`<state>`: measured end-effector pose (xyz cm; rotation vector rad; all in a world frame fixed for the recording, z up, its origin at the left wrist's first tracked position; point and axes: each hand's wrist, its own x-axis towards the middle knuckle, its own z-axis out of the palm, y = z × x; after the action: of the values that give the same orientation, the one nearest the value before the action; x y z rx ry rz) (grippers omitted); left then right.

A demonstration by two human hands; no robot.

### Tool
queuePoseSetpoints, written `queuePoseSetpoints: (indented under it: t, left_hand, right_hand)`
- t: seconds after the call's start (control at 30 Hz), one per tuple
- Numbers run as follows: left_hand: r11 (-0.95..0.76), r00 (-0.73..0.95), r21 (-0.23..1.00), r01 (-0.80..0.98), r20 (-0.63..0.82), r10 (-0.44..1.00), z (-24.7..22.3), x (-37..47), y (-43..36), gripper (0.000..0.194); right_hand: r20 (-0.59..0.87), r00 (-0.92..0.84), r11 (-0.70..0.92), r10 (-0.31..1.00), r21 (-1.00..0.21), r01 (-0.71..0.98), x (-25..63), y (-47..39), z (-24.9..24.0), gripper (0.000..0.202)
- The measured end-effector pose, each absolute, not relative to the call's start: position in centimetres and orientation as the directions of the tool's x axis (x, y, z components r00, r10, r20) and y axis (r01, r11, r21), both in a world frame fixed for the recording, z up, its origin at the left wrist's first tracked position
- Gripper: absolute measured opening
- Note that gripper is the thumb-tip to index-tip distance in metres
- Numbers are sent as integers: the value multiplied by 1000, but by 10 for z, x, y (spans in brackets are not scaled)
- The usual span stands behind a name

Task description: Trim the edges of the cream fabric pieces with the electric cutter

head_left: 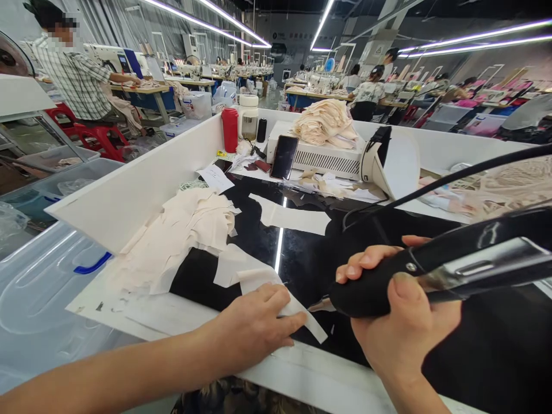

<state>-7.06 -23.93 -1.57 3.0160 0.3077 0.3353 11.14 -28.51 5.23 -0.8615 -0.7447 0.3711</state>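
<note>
My left hand [259,325] lies on a cream fabric strip [317,328] near the front edge of the glossy black work surface [254,253], its fingers spread over the cloth. Wrapped round a black handheld tool [366,290] is my right hand [403,310]; the tool's narrow metal tip points left, close to the strip. Another pale piece [228,264] lies partly beneath the strip. Farther back, a separate cut piece [297,219] rests flat. A pile of cream pieces [190,221] spreads over the left side.
Behind stand a red bottle [230,130], a clear jar [249,118], a leaning phone [284,157] and a white box [319,158] bearing folded fabric [325,123]. A black cable [457,172] crosses at right. White panels [142,198] edge the table. People sit beyond.
</note>
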Motion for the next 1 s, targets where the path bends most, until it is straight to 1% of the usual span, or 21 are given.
queuePoseSetpoints:
  t: [0.2,0.33,0.43,0.57,0.7,0.8,1.0]
  left_hand:
    - [-973,946,130,190,242,217,-20,-70,-238,45]
    - [-970,948,151,190,229,221,-20,-71,-238,47]
    - [-969,948,155,194,226,226,-19,-71,-238,46]
    - [-972,944,151,179,253,213,-17,-71,-237,44]
    - [-978,944,142,156,270,190,-16,-71,-236,39]
    - [-981,943,130,145,281,176,-18,-70,-236,35]
    - [-977,944,156,144,273,183,-20,-71,-236,38]
  right_hand:
    - [480,649,622,591,-783,12,109,-283,45,41]
    - [485,640,613,596,-790,27,109,-282,44,37]
    - [483,643,622,595,-783,13,108,-279,45,35]
    - [498,637,652,588,-758,-9,107,-274,43,38]
    - [472,631,619,616,-785,-18,105,-271,41,37]
    - [472,634,619,613,-785,-14,104,-269,42,35]
    - [487,623,645,612,-763,-37,101,-261,39,39]
